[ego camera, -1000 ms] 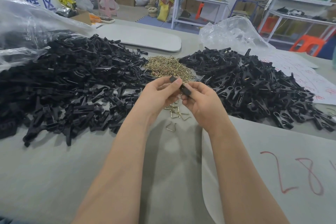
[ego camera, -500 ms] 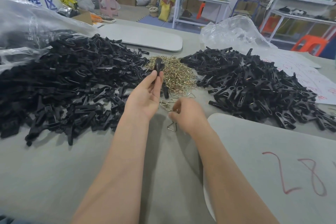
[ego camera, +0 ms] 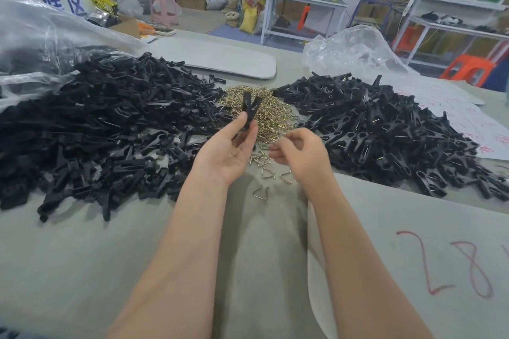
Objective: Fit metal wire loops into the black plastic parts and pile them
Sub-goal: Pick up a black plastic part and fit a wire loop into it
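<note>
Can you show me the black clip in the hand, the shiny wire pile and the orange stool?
clip [ego camera: 249, 110]: head view, where its two arms join.
wire pile [ego camera: 272, 114]: head view, middle of the heap.
stool [ego camera: 469, 62]: head view, on its seat.

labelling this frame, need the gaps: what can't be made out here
Head view:
right hand: curled fingertips hide whether they pinch anything.
black clip: lower end hidden by left hand fingers.
left pile: cut off by left edge, partly under plastic bag.
red writing on far paper: too small, cut by right edge.
</note>
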Demonstrator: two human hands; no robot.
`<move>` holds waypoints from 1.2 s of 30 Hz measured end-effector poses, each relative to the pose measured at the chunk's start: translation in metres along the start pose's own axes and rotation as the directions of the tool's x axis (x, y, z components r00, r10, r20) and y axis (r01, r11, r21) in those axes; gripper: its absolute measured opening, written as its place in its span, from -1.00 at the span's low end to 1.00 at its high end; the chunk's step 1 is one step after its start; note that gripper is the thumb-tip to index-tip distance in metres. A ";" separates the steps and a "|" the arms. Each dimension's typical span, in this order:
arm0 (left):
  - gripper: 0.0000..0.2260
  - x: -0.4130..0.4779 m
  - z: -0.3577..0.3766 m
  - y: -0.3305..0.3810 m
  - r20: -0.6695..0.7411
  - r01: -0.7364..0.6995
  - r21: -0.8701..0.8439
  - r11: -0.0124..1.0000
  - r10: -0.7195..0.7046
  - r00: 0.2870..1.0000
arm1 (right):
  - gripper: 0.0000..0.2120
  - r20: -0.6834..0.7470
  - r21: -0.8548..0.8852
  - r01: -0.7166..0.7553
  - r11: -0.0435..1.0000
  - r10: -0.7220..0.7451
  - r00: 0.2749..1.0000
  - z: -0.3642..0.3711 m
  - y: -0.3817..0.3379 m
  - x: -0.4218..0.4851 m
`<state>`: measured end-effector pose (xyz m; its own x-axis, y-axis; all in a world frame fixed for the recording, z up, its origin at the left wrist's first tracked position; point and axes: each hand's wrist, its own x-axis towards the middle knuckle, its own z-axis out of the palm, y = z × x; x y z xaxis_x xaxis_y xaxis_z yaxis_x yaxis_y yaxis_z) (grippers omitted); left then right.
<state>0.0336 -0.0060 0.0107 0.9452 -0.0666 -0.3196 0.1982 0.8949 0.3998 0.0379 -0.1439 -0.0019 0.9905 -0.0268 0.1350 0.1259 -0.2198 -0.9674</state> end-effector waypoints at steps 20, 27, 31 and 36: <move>-0.81 0.006 -0.003 -0.024 0.543 -0.497 0.840 -0.219 0.382 0.748 | -0.91 -0.114 0.069 0.018 0.997 -0.010 0.993 -0.041 -0.009 0.006; -0.81 0.003 -0.004 -0.025 0.568 -0.511 0.821 -0.253 0.293 0.769 | -0.87 0.057 -0.117 0.042 0.992 -0.035 0.998 -0.048 -0.010 0.001; -0.81 0.003 -0.005 -0.023 0.582 -0.500 0.807 -0.313 0.283 0.762 | -0.84 0.087 -0.187 0.087 0.979 -0.071 0.994 -0.047 -0.011 -0.001; -0.81 0.001 -0.005 -0.023 0.572 -0.493 0.812 -0.313 0.253 0.780 | -0.85 0.076 -0.175 0.077 0.982 -0.064 0.995 -0.046 -0.011 -0.001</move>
<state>0.0289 -0.0249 -0.0031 0.9361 -0.0777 0.3431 -0.3177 -0.6054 0.7298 0.0326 -0.1863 0.0187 0.9817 0.0616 0.1801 0.1898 -0.3883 -0.9018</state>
